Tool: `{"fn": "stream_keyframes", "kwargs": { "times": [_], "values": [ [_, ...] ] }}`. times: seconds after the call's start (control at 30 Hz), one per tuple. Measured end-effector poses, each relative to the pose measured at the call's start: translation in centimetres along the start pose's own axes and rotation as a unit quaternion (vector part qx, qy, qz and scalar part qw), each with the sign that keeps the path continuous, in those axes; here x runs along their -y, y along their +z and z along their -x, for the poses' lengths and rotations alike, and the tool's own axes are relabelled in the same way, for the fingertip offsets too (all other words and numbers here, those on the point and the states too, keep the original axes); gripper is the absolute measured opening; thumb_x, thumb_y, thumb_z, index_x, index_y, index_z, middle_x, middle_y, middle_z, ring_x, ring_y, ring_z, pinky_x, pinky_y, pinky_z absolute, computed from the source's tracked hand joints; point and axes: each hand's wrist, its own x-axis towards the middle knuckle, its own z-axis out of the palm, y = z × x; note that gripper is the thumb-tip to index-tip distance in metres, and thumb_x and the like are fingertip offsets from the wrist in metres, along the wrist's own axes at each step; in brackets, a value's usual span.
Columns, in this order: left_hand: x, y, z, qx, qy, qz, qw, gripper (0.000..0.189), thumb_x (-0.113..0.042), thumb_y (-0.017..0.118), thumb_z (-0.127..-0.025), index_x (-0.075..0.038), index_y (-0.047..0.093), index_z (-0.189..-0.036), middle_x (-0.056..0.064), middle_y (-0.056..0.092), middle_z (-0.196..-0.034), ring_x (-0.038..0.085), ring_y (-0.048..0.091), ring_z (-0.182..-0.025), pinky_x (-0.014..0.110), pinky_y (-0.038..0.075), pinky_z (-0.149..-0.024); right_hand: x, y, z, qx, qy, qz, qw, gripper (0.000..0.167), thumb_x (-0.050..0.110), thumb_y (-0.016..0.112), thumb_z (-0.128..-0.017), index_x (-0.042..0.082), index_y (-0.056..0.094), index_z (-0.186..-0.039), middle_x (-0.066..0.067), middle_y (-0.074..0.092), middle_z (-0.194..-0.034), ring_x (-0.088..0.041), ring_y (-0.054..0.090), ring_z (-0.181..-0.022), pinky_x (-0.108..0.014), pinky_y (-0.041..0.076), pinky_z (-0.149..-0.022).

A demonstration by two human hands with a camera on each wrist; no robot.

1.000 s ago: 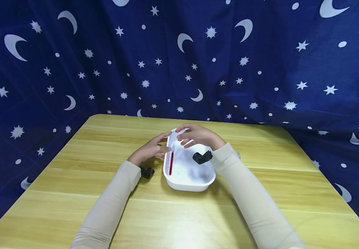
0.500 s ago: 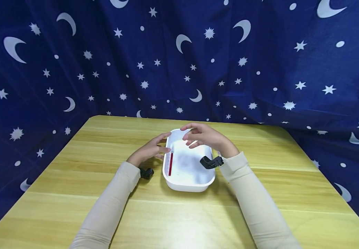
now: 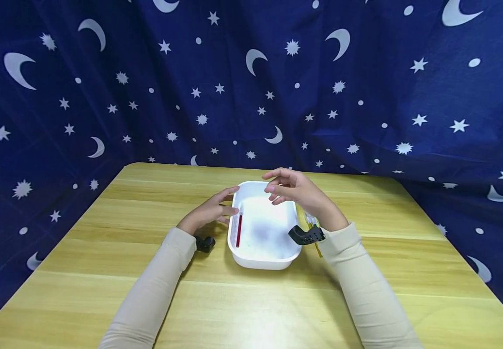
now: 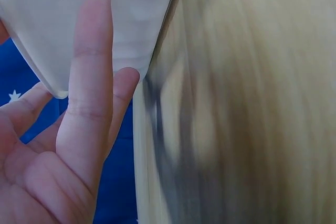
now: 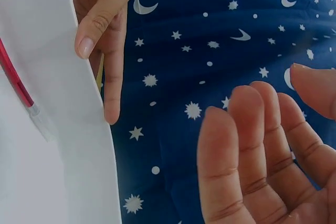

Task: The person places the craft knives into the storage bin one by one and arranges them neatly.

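1. The rounded-rectangular, white, plastic-looking tray lies just right of the left hand and below and to the near side of the right hand. It stands flat, hollow side up.

2. Grip, left: the thumb and a forward finger, spread and nearly straight, touch the tray's left rim, and another finger lies along the outer wall. The hand steadies the tray rather than clasping it.

3. Grip, right: the fingers are loosely bent, the thumb stands apart, and nothing is held. The hand hovers over the tray's far right part.

4. Handling of the tray (judged): light and fairly stiff, smooth enough to slide if nudged. The two long rims, one hand to each, offer the surest hold.

5. A slender red rod with a pale or clear tip lies inside the tray along its left wall, just right of and nearer than the left thumb. Whether the tip is cap or bristle cannot be told.

6. Handling of the rod (judged): very light, stiff, apt to roll. The middle of the red shaft suits a fingertip pinch; the tip looks the more delicate end.

7. Slender yellow rods with clear ends lie beside the tray, below the right hand, partly hidden by its black wrist camera.

8. Beneath all: the pale wood-grain table. Beyond both hands: a dark blue curtain with white moons and stars.
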Motion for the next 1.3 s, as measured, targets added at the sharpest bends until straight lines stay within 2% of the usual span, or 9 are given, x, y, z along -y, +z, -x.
{"fn": "stream_keyframes", "kwargs": {
  "times": [0.27,0.73,0.93,1.17,1.3],
  "values": [
    [0.1,-0.1,-0.1,-0.001,-0.001,0.002,1.0000,0.080,-0.010,0.062,-0.107,-0.014,0.019,-0.175,0.026,0.026,-0.173,0.046,0.056,-0.138,0.046,0.062,-0.095,0.1,-1.0,1.4,-0.042,-0.013,0.025,0.9987,0.034,0.003,0.065,-0.106,-0.007,0.061,-0.139,-0.005,0.073,-0.105,-0.020,0.073,-0.087,-0.036,0.065,-0.083],
    [-0.1,0.0,0.0,0.003,0.005,0.008,0.9999,0.081,-0.008,0.061,-0.108,-0.012,0.016,-0.175,0.027,0.027,-0.172,0.047,0.055,-0.138,0.048,0.062,-0.095,-0.2,-3.4,3.4,-0.063,-0.033,0.048,0.9963,0.033,0.000,0.062,-0.107,-0.013,0.058,-0.137,-0.007,0.073,-0.103,-0.020,0.073,-0.087,-0.032,0.064,-0.083],
    [-0.4,0.1,0.3,-0.001,0.002,0.007,1.0000,0.081,-0.007,0.061,-0.107,-0.013,0.017,-0.175,0.026,0.028,-0.171,0.048,0.054,-0.139,0.049,0.061,-0.098,-0.2,-4.3,3.9,-0.073,-0.041,0.059,0.9947,0.027,0.001,0.063,-0.107,-0.005,0.064,-0.133,-0.005,0.074,-0.102,-0.021,0.074,-0.088,-0.032,0.065,-0.082],
    [-0.6,0.2,0.6,0.001,0.006,0.006,1.0000,0.081,-0.008,0.061,-0.107,-0.013,0.017,-0.175,0.027,0.028,-0.172,0.047,0.055,-0.138,0.048,0.062,-0.096,-0.2,-5.5,4.9,-0.096,-0.065,0.049,0.9920,0.023,-0.001,0.063,-0.107,0.012,0.070,-0.125,-0.002,0.075,-0.100,-0.018,0.074,-0.086,-0.032,0.065,-0.080],
    [-0.5,0.2,0.6,0.000,0.004,0.005,1.0000,0.080,-0.008,0.061,-0.108,-0.014,0.017,-0.175,0.026,0.028,-0.172,0.047,0.056,-0.138,0.047,0.062,-0.096,-0.3,-6.2,5.2,-0.106,-0.062,0.057,0.9908,0.023,0.001,0.063,-0.107,0.013,0.070,-0.125,-0.001,0.075,-0.101,-0.018,0.074,-0.086,-0.030,0.065,-0.079]
  ]
}}
